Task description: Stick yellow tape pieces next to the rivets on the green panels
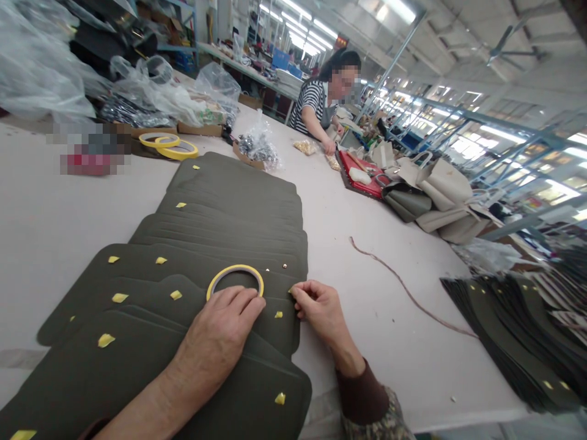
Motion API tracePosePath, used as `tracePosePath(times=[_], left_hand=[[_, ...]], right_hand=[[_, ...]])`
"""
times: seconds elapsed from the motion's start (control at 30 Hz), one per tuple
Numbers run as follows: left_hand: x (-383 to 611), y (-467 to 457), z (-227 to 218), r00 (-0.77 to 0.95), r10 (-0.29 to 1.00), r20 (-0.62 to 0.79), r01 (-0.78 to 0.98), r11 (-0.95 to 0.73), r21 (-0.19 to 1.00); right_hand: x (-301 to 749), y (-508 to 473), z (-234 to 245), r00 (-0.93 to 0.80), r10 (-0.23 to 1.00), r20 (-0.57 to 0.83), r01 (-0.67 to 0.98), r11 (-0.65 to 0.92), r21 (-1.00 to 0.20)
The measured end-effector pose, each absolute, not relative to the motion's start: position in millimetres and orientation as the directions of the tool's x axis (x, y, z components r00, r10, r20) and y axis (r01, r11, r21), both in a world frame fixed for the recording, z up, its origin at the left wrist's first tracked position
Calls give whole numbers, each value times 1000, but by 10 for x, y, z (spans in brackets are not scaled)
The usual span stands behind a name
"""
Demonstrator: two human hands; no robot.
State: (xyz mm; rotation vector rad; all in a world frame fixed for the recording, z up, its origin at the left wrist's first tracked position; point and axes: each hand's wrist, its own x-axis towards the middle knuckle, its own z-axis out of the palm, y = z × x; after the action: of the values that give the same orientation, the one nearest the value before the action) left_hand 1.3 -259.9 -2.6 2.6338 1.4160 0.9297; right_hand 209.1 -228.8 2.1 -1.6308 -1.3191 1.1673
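Left of the yellow tape roll (pixel 235 267), small tape bits (pixel 120 298) dot the overlapping dark sheets (pixel 229 226), which spread beneath and around it on the pale table (pixel 403 354). Beyond the roll, to its left, lie spare rolls (pixel 195 151). At its near side, the left hand (pixel 232 318) has its fingers curled over the rim, grasping it; a light grip would probably serve best, since heavy pressure could slide the loose layers out of line. Just right of the roll, the right hand (pixel 321 308) pinches a tape scrap (pixel 290 291) between thumb and forefinger at the sheets' right edge; whether it is stuck there I cannot tell. Holding it by one corner should keep the sticky face clean and its placing exact. Farther right of the roll, a thin brown cord (pixel 400 281) lies well apart from the sheets, then a stack of dark strips (pixel 509 330); both are best left clear of the tape.
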Motion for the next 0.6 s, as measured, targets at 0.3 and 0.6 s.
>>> tracePosePath(times=[0.3, 0.6], left_hand=[[-22, -2588, -11, 426, 771, 473, 671, -620, 407], [-34, -2603, -3, 496, 730, 471, 631, -675, 382]], right_hand=[[2131, -2263, 6, 61, 993, -106, 444, -122, -888], [2079, -2317, -1, 50, 998, 32, 609, -6, -793]])
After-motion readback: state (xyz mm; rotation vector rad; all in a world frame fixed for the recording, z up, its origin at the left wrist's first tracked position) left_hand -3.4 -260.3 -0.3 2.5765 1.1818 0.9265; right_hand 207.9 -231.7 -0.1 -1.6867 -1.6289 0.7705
